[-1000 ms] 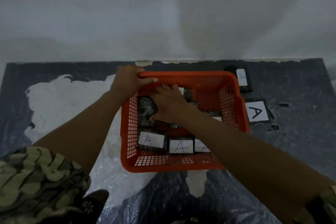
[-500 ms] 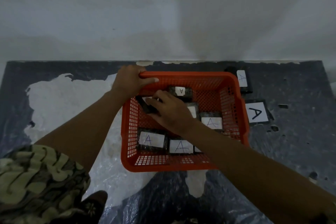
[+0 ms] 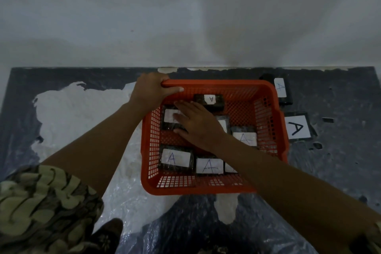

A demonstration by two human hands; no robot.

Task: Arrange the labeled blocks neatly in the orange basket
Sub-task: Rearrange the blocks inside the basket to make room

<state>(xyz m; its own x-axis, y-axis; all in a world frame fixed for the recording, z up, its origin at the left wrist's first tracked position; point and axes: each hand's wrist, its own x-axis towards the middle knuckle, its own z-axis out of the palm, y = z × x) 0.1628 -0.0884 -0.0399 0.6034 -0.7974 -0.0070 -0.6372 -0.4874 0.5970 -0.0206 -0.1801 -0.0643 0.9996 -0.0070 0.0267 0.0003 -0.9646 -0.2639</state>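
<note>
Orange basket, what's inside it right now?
Orange basket holds at least six dark blocks labeled A. The right hand and forearm cover parts of some, possibly more.

A dark, mottled sheet [image 3: 61,80] covers the surface across the lower half of the frame, its top edge meeting a pale wall. Large patches are worn away to white, the biggest at centre left, a smaller one at bottom centre. Glossy clear plastic film [image 3: 132,202] lies crinkled over the lower part. The orange basket [image 3: 206,188] stands on the sheet at centre. Just right of it, two dark blocks lie on the sheet: one [image 3: 285,93] at the basket's upper right corner with a narrow white label, another [image 3: 298,129] below it with a large label marked A
</note>
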